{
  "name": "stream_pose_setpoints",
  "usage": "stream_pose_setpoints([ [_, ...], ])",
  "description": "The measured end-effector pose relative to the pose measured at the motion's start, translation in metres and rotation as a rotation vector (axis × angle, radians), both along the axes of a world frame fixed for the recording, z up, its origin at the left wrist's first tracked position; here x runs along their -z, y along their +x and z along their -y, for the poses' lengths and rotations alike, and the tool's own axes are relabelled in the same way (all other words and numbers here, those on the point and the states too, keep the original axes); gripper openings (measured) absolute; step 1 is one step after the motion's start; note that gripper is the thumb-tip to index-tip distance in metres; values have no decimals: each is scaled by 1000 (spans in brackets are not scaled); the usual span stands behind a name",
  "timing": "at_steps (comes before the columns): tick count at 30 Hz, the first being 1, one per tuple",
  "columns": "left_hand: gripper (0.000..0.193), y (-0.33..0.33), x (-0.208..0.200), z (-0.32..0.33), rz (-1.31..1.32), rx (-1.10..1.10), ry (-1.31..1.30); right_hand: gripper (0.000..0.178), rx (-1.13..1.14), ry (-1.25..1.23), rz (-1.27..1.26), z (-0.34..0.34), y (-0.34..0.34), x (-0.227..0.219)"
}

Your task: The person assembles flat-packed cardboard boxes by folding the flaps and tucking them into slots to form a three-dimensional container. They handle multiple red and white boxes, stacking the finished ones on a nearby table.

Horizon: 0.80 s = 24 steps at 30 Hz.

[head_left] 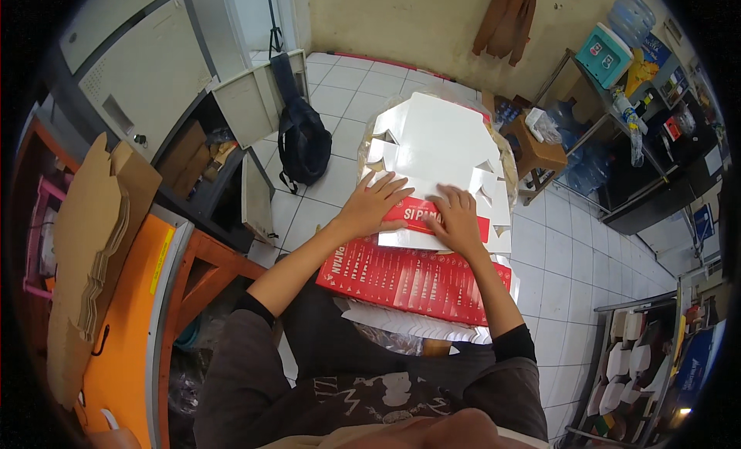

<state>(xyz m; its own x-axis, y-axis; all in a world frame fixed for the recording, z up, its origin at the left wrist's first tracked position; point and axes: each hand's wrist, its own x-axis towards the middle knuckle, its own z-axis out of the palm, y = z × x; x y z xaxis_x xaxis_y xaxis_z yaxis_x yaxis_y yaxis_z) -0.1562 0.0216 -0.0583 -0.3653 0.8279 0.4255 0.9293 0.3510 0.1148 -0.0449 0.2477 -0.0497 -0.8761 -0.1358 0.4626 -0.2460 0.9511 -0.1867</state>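
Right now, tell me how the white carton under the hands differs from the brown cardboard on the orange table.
Colour: the white carton is glossy white with a red strip, while the brown cardboard is plain brown.
Contact: the left hand and right hand rest on the white carton; neither touches the brown cardboard on the orange table.
Both have angular cut outlines.

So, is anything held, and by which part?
Nothing looks gripped: the left hand and right hand rest on the white cardboard and its red strip.
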Motion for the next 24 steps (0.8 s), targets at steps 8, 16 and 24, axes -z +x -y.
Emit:
stream_pose_setpoints([
  [8, 21, 65, 8, 20, -140, -172, 391, 28, -92, 207, -405, 17, 47, -4],
  [16, 32, 100, 21, 21, 108, -304, 639, 28, 6, -26, 13, 29, 51, -28],
  [24, 70, 103, 29, 7, 1267, -181, 1320, 39, -76, -20, 269, 23, 26, -50],
])
